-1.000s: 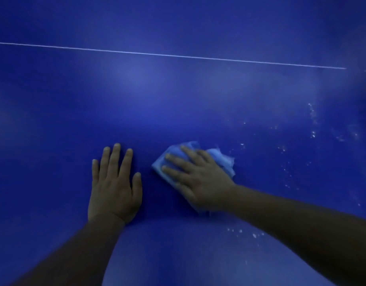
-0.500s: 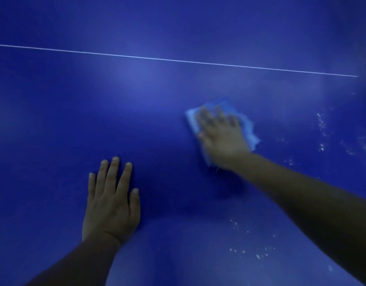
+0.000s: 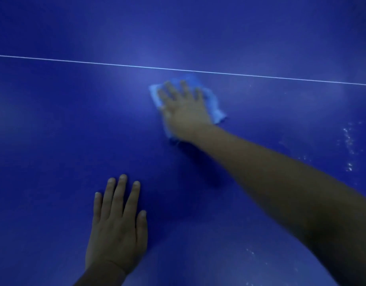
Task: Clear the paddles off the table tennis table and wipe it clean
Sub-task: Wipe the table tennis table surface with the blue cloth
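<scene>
Table tennis counter [image 3: 54, 131]: a flat, dark blue playing surface fills the whole view, with no paddles visible on the part shown. A thin white painted line [image 3: 75, 61] crosses it from left to right in the far half.

Right hand [image 3: 185, 112]: arm extended well forward, palm down on a light blue folded cloth [image 3: 216, 111]. The grip is spread, fingers splayed flat over the cloth rather than pinching it; in my judgement this spreads pressure across the fabric for wiping. The cloth lies just short of the white line. The hand is motion-blurred, consistent with a stroke in progress.

Left hand [image 3: 118, 228]: flat on the counter near the person, fingers together and extended, holding nothing. It appears placed as a brace for the forward reach.

White specks [image 3: 348, 145]: scattered residue lies at the right edge and again near the bottom right, well apart from the cloth. Judged from this, wiping is underway but unfinished, and the right-hand area remains to be covered.
</scene>
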Demonstrator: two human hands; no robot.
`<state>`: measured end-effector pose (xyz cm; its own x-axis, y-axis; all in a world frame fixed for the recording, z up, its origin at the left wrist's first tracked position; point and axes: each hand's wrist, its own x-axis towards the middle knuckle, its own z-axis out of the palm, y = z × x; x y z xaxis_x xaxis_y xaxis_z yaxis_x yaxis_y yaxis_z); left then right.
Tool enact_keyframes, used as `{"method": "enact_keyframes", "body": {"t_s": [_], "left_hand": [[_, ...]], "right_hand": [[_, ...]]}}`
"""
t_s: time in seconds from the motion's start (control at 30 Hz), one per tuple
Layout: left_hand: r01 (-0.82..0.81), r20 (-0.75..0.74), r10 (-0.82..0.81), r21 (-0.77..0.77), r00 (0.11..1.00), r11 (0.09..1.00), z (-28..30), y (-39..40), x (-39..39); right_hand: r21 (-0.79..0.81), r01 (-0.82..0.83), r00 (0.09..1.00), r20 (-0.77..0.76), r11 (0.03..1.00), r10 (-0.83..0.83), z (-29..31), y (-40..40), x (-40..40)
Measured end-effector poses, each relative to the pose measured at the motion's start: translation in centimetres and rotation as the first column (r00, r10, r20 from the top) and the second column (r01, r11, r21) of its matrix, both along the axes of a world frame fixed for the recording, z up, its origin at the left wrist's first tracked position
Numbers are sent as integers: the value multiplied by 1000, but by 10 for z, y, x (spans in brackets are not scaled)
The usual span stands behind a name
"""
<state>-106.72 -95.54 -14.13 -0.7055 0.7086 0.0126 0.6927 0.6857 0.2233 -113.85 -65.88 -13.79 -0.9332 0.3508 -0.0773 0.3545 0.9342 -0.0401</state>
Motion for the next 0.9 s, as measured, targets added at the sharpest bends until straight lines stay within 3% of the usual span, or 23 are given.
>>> {"method": "enact_keyframes", "body": {"t_s": [0.1,0.17,0.23,0.27,0.33,0.43,0.5,0.53,0.6,0.67,0.73,0.77,0.8,0.9], "left_hand": [[-4,16,4,-15,1000,1000,0,0,-1],[3,22,-2,-36,1000,999,-1,-1,0],[5,27,-4,-38,1000,999,0,-1,1],[4,28,-3,-35,1000,999,0,-1,1],[3,29,-3,-23,1000,1000,1,-1,1],[-3,21,3,-14,1000,1000,1,0,0],[-2,26,2,-17,1000,1000,2,1,0],[0,31,1,-22,1000,1000,2,1,0],[-2,38,3,-31,999,1000,2,0,0],[-6,51,8,-25,999,1000,1,1,0],[-6,50,8,-30,999,1000,2,1,0],[-4,43,6,-37,999,999,2,1,0],[0,39,2,-45,999,999,2,1,0],[2,34,-1,-54,999,999,3,1,0]], "right_hand": [[87,387,922,-7,918,-388,4,105,40],[-15,656,754,-3,754,-657,12,142,77],[-71,793,604,-27,605,-796,13,135,88],[-56,800,595,-47,597,-802,11,118,82],[-12,694,719,-49,720,-694,5,68,56],[-50,299,954,-20,953,-300,1,-6,11],[-69,178,984,29,982,-177,7,9,0],[-23,243,970,27,970,-243,6,36,3],[21,539,842,-16,842,-538,7,102,29],[-36,795,604,-24,605,-796,13,154,71],[-91,888,452,4,450,-892,16,161,97],[-93,892,444,6,442,-896,16,151,99],[-84,866,495,-4,494,-869,14,136,97],[-62,528,849,12,847,-528,6,79,67]]}}
